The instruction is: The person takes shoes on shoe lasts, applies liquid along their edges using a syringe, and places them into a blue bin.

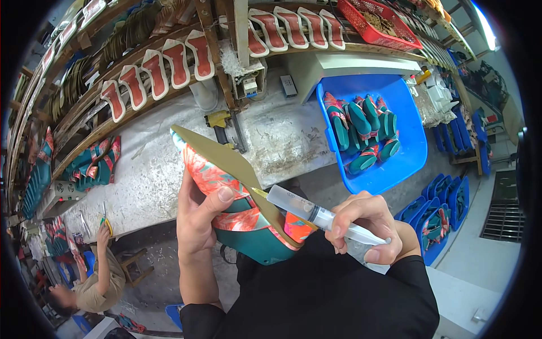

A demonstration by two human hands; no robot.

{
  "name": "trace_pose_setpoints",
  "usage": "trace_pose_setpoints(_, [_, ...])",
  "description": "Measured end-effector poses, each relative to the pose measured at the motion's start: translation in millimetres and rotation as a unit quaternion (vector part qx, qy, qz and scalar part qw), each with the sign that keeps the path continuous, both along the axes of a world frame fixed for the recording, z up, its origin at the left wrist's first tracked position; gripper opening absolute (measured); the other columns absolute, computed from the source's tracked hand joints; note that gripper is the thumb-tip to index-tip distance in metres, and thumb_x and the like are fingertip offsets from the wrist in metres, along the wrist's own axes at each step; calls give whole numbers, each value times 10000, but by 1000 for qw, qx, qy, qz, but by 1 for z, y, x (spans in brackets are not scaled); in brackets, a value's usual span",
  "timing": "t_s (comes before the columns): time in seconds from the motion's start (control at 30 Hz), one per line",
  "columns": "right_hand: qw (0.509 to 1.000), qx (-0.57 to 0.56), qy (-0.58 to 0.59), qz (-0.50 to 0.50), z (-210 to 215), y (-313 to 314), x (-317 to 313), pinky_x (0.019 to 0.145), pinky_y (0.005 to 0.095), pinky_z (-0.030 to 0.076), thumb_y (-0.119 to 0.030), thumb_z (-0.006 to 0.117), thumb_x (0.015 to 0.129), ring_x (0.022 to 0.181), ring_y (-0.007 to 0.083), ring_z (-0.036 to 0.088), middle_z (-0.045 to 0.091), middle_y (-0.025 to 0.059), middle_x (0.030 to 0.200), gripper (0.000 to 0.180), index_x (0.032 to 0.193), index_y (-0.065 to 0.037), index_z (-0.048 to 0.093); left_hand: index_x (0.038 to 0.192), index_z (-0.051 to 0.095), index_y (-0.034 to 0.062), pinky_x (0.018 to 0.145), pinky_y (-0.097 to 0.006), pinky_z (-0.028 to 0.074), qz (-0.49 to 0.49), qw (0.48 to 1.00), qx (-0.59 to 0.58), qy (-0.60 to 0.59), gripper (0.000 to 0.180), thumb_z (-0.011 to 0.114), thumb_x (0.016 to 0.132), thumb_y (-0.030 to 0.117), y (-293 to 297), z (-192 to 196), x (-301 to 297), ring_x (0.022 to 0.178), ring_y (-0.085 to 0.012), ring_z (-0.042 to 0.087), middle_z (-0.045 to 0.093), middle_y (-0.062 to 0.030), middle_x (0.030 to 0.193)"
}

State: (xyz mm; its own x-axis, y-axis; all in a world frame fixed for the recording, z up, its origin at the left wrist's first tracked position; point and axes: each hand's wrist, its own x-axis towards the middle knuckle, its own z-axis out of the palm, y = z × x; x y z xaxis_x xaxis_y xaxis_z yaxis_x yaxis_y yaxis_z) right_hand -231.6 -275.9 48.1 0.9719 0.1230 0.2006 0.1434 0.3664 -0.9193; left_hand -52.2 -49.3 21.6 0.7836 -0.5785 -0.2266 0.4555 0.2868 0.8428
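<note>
My left hand [199, 217] is closed around a shoe upper [226, 189] in coral-and-teal floral fabric, stretched over a green shoe last [257, 246]. The olive-brown insole [220, 152] faces up, its pointed toe toward the far left. In my right hand [367, 226] is a clear plastic syringe [296, 204], the fingers wrapped round its barrel end and white plunger. The yellowish syringe tip sits at the insole's edge, close to the fabric; whether it touches cannot be told.
A yellow-and-black staple gun [219, 120] lies on the worn workbench [282, 135]. A blue tub [418, 147] with several shoes on lasts stands at the right. Racks hold red-and-white sole pieces [153, 72] and a red basket [389, 31]. Another person [104, 282] works with scissors at left.
</note>
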Motion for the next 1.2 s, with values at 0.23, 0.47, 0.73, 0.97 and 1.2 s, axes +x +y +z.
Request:
trace_pose_setpoints(0.23, [1000, -5, 26, 5, -3, 0, -1, 643, 286, 522, -236, 687, 690, 687, 187, 651, 659, 137, 834, 550, 1145, 65, 617, 1375, 446, -19, 979, -362, 492, 28, 1000, 4, -12, 671, 775, 806, 116, -1, -1, 5, 1091, -209, 623, 615, -129, 1200])
trace_pose_setpoints(0.47, [999, 9, 40, 3, -6, 1, -4, 648, 283, 516, -228, 687, 690, 690, 183, 645, 656, 137, 831, 552, 1158, 56, 617, 1381, 443, -13, 976, -356, 495, 35, 999, 4, -14, 651, 759, 826, 113, 0, -5, 9, 1085, -210, 629, 615, -130, 1204])
trace_pose_setpoints(0.73, [999, 20, 49, 7, -6, 3, -4, 653, 279, 513, -230, 690, 706, 694, 172, 635, 652, 133, 838, 545, 1161, 60, 613, 1382, 445, -13, 977, -353, 489, 40, 999, 6, -10, 651, 758, 827, 121, 1, -9, 11, 1087, -203, 626, 614, -127, 1203])
trace_pose_setpoints(0.97, [993, 56, 98, 16, 1, -6, -9, 627, 274, 500, -226, 679, 710, 681, 164, 618, 641, 128, 827, 540, 1160, 62, 604, 1379, 451, -14, 975, -342, 482, 52, 998, 15, -27, 664, 772, 813, 120, -2, -8, 17, 1072, -194, 626, 618, -112, 1194])
trace_pose_setpoints(1.2, [990, 74, 115, 15, 13, -16, -13, 612, 267, 479, -207, 663, 701, 676, 164, 615, 635, 129, 823, 539, 1156, 75, 595, 1384, 450, -11, 971, -338, 481, 44, 998, 33, -41, 676, 778, 810, 127, -10, -6, 28, 1065, -195, 631, 621, -109, 1186])
